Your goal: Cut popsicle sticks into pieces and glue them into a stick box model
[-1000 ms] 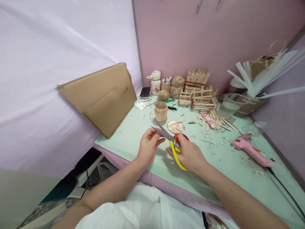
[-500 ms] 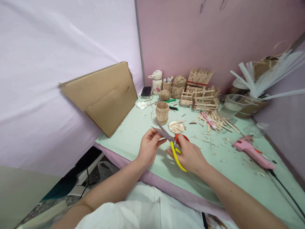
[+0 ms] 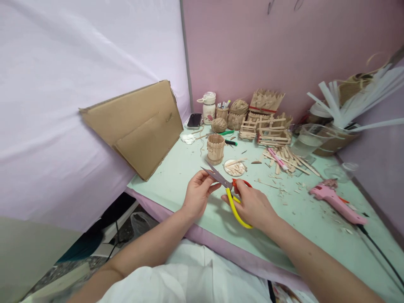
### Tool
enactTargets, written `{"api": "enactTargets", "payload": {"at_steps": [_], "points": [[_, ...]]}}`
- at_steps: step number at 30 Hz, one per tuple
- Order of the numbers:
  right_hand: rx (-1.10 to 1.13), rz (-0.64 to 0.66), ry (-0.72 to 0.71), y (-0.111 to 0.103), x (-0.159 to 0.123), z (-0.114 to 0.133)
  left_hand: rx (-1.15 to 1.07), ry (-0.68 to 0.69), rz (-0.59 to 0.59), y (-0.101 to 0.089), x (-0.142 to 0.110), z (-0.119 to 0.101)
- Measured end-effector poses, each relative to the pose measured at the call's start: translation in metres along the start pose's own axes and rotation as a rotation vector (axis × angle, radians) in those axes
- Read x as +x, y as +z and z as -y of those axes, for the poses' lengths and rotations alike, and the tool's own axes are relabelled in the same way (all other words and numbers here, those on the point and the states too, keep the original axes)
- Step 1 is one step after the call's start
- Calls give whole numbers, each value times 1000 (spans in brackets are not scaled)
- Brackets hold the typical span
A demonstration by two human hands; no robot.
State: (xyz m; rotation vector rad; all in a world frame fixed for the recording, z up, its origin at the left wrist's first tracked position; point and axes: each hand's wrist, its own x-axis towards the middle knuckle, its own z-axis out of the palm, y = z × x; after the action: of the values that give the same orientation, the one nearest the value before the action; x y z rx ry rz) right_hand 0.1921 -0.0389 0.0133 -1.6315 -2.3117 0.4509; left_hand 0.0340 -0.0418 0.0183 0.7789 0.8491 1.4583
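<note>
My right hand (image 3: 254, 204) grips a pair of scissors (image 3: 222, 178) by its red and yellow handles, with the dark blades parted and pointing left. Close against the blades, my left hand (image 3: 199, 191) is closed in a pinch, thumb against fingers. Whatever lies between those fingertips is too small and too hidden to make out. Just beyond the blade tips stands a round cup made of wooden sticks (image 3: 216, 150). A small round dish (image 3: 229, 170) of short cut wood pieces sits to the right of it.
Loose wooden sticks (image 3: 303, 165) and a pink pen lie at the right, near a pink glue gun (image 3: 339, 204) with a black cord. Stick-built crates (image 3: 274, 136), twine balls (image 3: 219, 125), a bottle (image 3: 208, 110) and a phone (image 3: 194, 120) line the back. A cardboard sheet (image 3: 142, 134) leans left.
The scissors' handles have parted slightly as my right hand shifted a little to the right. My left hand stays in almost the same place. The whole view has shifted slightly.
</note>
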Motion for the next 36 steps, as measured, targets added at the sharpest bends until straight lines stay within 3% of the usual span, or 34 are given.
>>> {"api": "enactTargets", "payload": {"at_steps": [11,18,22,26,30,33,36], "points": [[273,65,-21,-1,5,-8,-6,-53,2,-1,2,-4],[61,20,-14,-5,3,-3,38,-50,-49,-3,4,-5],[73,-10,8,-3,4,-4,69,-74,-46,-4,4,-7],[403,0,64,-2,7,-6,106,-138,-9,-5,4,-6],[826,94,88,-4,9,-6,219,-158,45,-7,3,1],[1104,170,88,-1,11,-8,363,-86,85,-7,3,7],[1378,191,104,5,12,-9,525,70,177,-7,2,10]]}}
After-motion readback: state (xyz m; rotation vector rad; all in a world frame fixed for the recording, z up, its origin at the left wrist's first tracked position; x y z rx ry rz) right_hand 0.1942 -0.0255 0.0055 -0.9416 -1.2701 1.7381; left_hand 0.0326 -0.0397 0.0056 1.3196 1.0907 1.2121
